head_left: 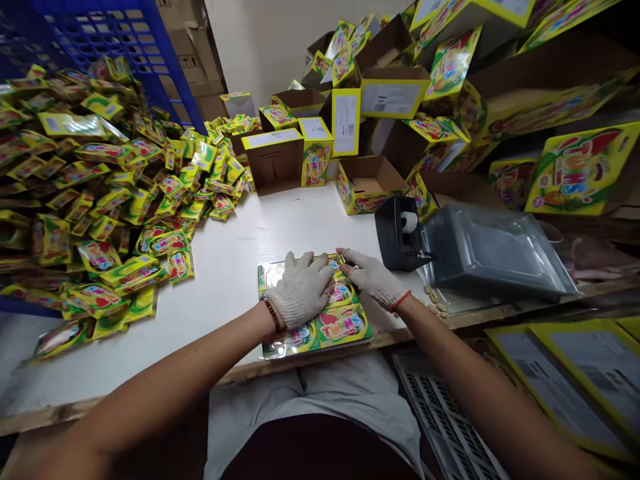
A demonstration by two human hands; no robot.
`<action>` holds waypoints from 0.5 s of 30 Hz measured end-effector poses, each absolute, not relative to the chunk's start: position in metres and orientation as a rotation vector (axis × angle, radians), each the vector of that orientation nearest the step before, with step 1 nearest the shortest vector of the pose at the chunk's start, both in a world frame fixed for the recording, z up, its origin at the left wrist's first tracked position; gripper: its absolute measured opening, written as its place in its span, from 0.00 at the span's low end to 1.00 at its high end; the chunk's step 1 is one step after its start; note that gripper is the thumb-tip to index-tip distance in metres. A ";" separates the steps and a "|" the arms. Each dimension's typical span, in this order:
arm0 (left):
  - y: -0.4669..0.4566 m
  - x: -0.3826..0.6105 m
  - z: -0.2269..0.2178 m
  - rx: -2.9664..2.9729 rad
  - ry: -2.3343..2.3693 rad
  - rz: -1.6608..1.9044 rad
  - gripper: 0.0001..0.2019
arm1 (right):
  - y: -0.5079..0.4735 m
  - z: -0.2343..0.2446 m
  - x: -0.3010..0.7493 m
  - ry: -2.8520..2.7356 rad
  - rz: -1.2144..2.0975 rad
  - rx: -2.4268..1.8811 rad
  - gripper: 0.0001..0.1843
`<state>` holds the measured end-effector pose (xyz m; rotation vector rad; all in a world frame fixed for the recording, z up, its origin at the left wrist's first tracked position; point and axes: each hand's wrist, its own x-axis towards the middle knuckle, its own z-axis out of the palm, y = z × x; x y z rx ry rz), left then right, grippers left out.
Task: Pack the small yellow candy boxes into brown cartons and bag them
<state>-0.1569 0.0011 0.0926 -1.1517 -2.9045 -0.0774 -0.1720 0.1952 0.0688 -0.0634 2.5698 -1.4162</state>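
Note:
A block of flat yellow-green "TWINS" packets [343, 325] lies at the table's front edge, with a shiny clear plastic rim showing along its border. My left hand [301, 291], in a white knitted glove with bare fingertips, rests palm down across the packets, fingers spread. At the block's upper right corner is my right hand [374, 277], gloved the same way; its fingers reach out and touch the edge of the packets. Neither hand has anything gripped in it. The packets under my left palm are hidden.
Loose packets [107, 230] heap up on the left beside a blue plastic crate [117, 47]. Opened display boxes [373, 183] crowd the back and right. A black tape dispenser [397, 233] and stacked clear plastic trays [493, 243] stand right of my hands on the white table [220, 293].

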 end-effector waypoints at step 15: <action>0.025 -0.138 0.097 -1.083 -2.979 -0.064 0.43 | 0.219 0.045 -0.048 2.060 -1.842 0.117 0.31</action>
